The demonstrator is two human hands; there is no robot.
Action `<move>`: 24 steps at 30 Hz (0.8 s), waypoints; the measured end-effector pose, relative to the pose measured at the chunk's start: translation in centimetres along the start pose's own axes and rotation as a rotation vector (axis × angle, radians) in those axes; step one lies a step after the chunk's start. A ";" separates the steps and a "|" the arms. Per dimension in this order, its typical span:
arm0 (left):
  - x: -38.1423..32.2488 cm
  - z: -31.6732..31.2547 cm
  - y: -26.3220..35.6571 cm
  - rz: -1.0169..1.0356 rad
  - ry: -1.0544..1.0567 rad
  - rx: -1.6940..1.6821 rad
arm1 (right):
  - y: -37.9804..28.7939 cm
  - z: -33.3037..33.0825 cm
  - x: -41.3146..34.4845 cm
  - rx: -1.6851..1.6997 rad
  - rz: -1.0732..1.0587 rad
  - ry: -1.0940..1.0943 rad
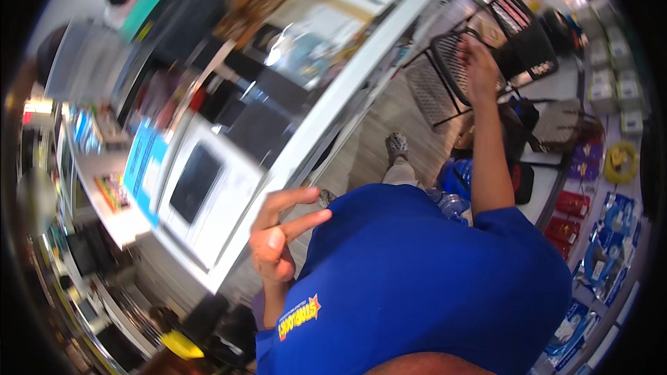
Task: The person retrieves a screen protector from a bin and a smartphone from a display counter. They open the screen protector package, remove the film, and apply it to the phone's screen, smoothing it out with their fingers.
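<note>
My left hand (276,234) is raised beside my blue shirt (432,276), near the corner of the white-framed glass counter (323,114). Two of its fingers point out and apart, the others are curled, and it holds nothing. My right arm reaches forward; my right hand (477,67) appears over the black perforated metal chair (451,62), slightly blurred, with bent fingers and no object visible in it. Whether it touches the chair cannot be told. A white device with a dark panel (197,182) lies at the near end of the counter.
Blue and red packets (604,250) and small white boxes (604,88) line the shelving at right. A grey bag (557,125) and a large blue bottle (456,174) stand near my right arm. My patterned shoe (397,143) is on the wood-look floor (378,120) between counter and chair.
</note>
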State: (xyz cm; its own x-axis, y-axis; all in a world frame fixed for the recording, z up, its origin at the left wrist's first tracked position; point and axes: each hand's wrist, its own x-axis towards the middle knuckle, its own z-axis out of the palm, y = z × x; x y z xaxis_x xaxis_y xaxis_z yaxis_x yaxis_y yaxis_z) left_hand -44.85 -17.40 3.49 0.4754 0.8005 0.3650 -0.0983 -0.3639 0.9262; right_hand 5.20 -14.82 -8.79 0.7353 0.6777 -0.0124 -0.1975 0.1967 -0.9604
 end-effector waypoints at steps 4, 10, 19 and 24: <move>6.9 11.3 -5.5 -0.248 -0.243 -0.133 | 6.6 -8.0 8.7 -0.011 0.125 0.045; 13.8 23.4 -18.0 -0.678 -0.516 0.163 | 24.4 -15.5 22.4 -0.182 0.412 0.074; 13.0 27.1 -21.2 -1.166 -0.430 0.465 | 37.4 -9.8 36.8 -0.975 0.062 -0.020; 11.5 27.2 -22.0 -1.416 -0.351 0.566 | 38.2 -7.1 40.3 -1.476 -0.046 -0.274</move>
State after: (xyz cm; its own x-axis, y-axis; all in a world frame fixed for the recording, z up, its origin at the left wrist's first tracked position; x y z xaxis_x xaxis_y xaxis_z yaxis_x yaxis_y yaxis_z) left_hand -13.38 -13.13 -15.21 0.0729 0.5155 -0.8538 0.8789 0.3714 0.2993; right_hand 31.89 15.02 -47.99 0.5484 0.8319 -0.0847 0.7581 -0.5373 -0.3697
